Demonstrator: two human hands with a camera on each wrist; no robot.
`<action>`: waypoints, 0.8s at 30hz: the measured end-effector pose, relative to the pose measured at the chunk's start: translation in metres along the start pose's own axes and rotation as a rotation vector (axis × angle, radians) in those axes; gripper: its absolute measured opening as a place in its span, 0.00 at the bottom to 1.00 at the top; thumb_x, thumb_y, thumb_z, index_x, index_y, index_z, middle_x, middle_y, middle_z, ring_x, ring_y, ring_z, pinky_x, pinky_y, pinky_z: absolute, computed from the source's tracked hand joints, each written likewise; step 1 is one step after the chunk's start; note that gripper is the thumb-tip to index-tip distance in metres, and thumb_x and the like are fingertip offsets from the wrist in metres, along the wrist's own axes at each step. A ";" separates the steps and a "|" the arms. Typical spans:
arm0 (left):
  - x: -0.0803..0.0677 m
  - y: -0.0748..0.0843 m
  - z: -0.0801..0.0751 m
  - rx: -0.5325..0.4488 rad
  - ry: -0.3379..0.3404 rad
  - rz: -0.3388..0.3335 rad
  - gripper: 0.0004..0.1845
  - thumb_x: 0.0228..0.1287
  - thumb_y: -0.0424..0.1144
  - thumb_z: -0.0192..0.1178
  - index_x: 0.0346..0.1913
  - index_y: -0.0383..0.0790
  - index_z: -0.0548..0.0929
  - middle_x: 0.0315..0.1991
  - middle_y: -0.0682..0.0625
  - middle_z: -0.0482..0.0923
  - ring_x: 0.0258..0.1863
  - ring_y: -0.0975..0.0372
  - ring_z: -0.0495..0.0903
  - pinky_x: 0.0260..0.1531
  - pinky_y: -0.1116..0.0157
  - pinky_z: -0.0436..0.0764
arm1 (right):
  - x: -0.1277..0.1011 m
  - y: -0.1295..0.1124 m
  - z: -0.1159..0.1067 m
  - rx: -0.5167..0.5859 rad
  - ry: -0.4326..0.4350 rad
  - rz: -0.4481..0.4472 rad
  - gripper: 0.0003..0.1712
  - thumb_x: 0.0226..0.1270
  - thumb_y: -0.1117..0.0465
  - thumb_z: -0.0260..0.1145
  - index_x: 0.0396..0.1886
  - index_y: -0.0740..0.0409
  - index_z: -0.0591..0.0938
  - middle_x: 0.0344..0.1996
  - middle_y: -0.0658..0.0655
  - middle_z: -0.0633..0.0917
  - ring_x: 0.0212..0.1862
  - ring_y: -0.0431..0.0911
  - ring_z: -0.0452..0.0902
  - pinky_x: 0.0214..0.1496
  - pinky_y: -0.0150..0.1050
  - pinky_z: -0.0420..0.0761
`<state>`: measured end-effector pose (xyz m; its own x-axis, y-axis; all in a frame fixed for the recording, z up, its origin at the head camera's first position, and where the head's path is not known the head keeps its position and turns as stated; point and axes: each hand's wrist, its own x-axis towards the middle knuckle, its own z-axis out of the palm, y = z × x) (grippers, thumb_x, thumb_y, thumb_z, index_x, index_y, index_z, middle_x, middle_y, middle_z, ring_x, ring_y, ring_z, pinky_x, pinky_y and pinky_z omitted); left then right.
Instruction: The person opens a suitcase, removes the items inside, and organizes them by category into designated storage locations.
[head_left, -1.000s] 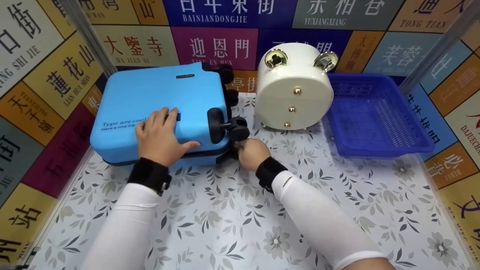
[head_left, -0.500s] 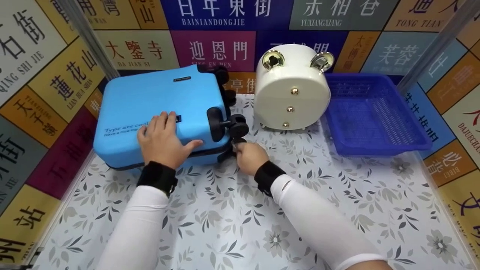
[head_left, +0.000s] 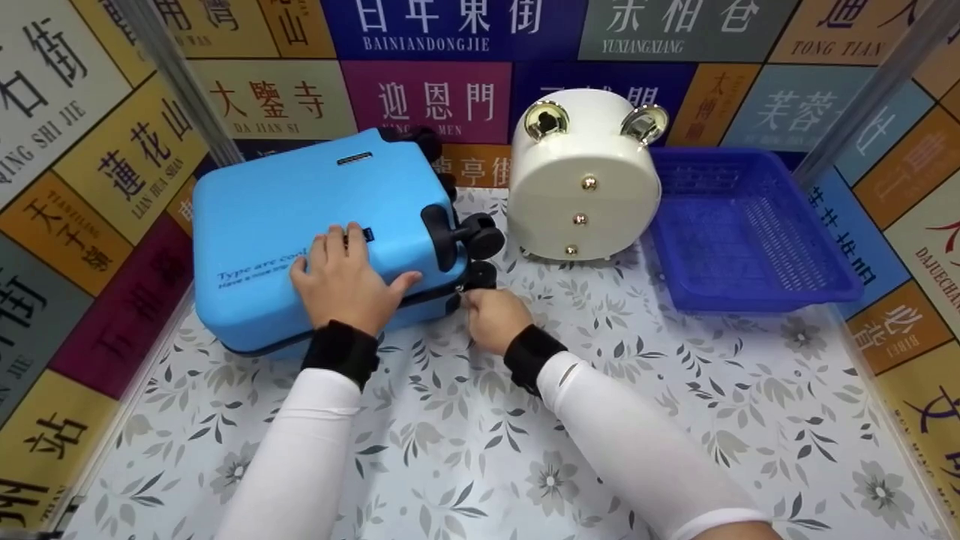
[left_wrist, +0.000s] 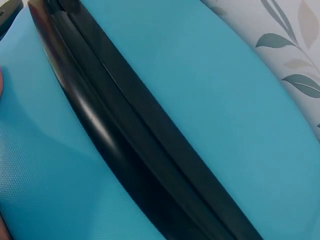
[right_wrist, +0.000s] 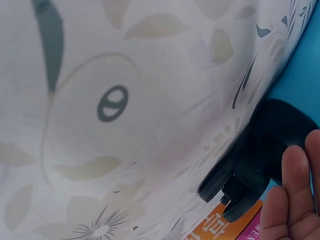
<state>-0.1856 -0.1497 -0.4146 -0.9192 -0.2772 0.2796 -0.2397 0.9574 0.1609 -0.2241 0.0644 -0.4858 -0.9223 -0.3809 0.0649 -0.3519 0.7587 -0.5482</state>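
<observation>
A light blue suitcase (head_left: 277,202) lies on its side at the left in the head view, its black wheels (head_left: 480,236) facing right. My left hand (head_left: 346,283) rests on its upper face with fingers spread and the thumb near the edge. Along the suitcase's side, the black seam (left_wrist: 125,135) fills the left wrist view. At the wheel end, my right hand (head_left: 499,319) has curled fingers and pinches a small metallic zipper pull (head_left: 461,288), mostly hidden by the fingertips. In the right wrist view, several fingers (right_wrist: 296,175) show beside a black wheel (right_wrist: 247,187).
A white, round-fronted case (head_left: 585,187) with gold ear-like parts and gold studs stands upright right of the suitcase. Beside it sits a blue plastic basket (head_left: 765,300). Floral sheeting (head_left: 555,450) covers the surface, and walls with printed signs (head_left: 427,101) enclose it.
The suitcase has turned slightly, with its near side shifting right and toward me. My left hand has moved right along with it. My right hand has shifted a little left and nearer.
</observation>
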 end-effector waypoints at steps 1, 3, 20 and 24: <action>0.000 0.001 0.000 0.003 0.011 -0.002 0.66 0.53 0.85 0.60 0.83 0.41 0.62 0.80 0.36 0.65 0.78 0.42 0.65 0.73 0.33 0.65 | 0.000 -0.001 0.000 -0.002 0.001 0.001 0.17 0.76 0.62 0.58 0.50 0.56 0.91 0.48 0.57 0.94 0.51 0.58 0.91 0.56 0.54 0.87; 0.000 0.004 0.001 0.007 0.030 -0.007 0.65 0.53 0.85 0.60 0.82 0.41 0.63 0.79 0.36 0.66 0.77 0.42 0.66 0.72 0.34 0.66 | 0.001 -0.003 0.001 0.005 -0.015 0.012 0.17 0.77 0.63 0.57 0.51 0.57 0.91 0.49 0.57 0.93 0.51 0.57 0.90 0.58 0.53 0.87; 0.003 0.014 0.004 0.031 0.032 -0.039 0.65 0.53 0.85 0.60 0.82 0.40 0.64 0.77 0.36 0.68 0.76 0.42 0.68 0.70 0.34 0.68 | 0.003 -0.015 0.009 -0.025 -0.013 -0.039 0.15 0.76 0.62 0.58 0.43 0.59 0.91 0.41 0.59 0.93 0.46 0.60 0.90 0.52 0.57 0.86; 0.004 0.016 0.005 0.036 0.032 -0.049 0.65 0.52 0.85 0.61 0.82 0.40 0.63 0.77 0.36 0.68 0.76 0.42 0.68 0.70 0.34 0.68 | 0.004 -0.018 0.010 -0.024 -0.007 -0.049 0.14 0.75 0.63 0.59 0.41 0.60 0.91 0.39 0.60 0.93 0.45 0.61 0.90 0.51 0.57 0.87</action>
<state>-0.1949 -0.1352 -0.4159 -0.8959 -0.3252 0.3026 -0.2956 0.9449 0.1406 -0.2196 0.0444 -0.4843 -0.9029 -0.4213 0.0851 -0.4001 0.7517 -0.5242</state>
